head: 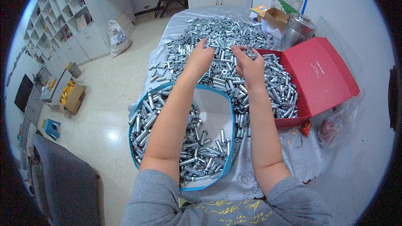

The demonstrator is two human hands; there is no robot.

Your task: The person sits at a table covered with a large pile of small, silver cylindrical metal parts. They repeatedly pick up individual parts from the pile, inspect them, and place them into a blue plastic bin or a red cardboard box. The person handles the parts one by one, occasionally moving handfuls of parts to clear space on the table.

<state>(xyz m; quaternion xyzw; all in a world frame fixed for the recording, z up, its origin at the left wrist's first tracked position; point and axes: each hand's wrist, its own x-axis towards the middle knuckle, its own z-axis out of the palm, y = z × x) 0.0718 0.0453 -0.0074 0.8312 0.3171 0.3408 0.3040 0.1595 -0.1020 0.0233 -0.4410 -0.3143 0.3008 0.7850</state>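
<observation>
Both arms reach forward over a large heap of metal sleeves [223,34] on a table. My left hand [201,58] is at the heap's middle, its index finger pointing forward; whether it holds a part is hidden. My right hand [250,64] is beside the near left corner of an open red box [290,121], thumb and index finger apart, with small metal parts showing at its fingertips. Metal expansion bolts [282,91] fill the box. Under my left forearm stands a blue-rimmed container [233,122] with a white inside, partly filled with assembled expansion bolts [194,163].
A silvery cloth [248,175] covers the table. Behind the red box stand a metal canister [298,28] and an open cardboard box [276,18]. A clear plastic bag [337,125] lies at the right. A grey chair [66,175] stands at the left.
</observation>
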